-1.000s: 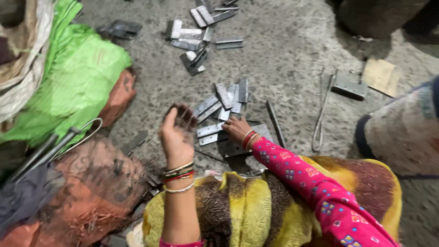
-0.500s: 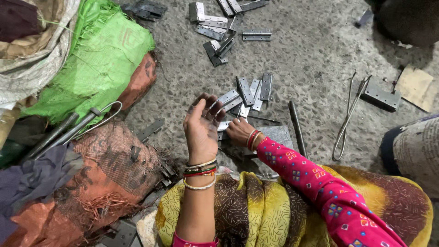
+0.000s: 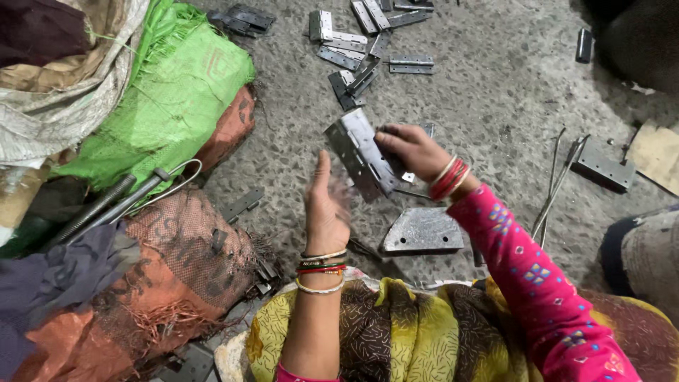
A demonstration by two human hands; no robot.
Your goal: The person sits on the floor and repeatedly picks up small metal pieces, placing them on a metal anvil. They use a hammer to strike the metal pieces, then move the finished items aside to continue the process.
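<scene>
The right hand (image 3: 410,150) has lifted a stack of metal hinges (image 3: 362,152) off the floor (image 3: 495,92), where it was reaching half a second ago; its fingers are closed around the stack's far edge. The left hand (image 3: 325,209) stands open and empty just beside the stack, palm turned toward it. More loose hinges (image 3: 353,42) lie scattered beyond, and a flat steel plate (image 3: 423,230) rests below

A floor workshop: metal hinges (image 3: 368,49) scattered on bare concrete floor (image 3: 495,120) beside sacks (image 3: 177,92).
</scene>
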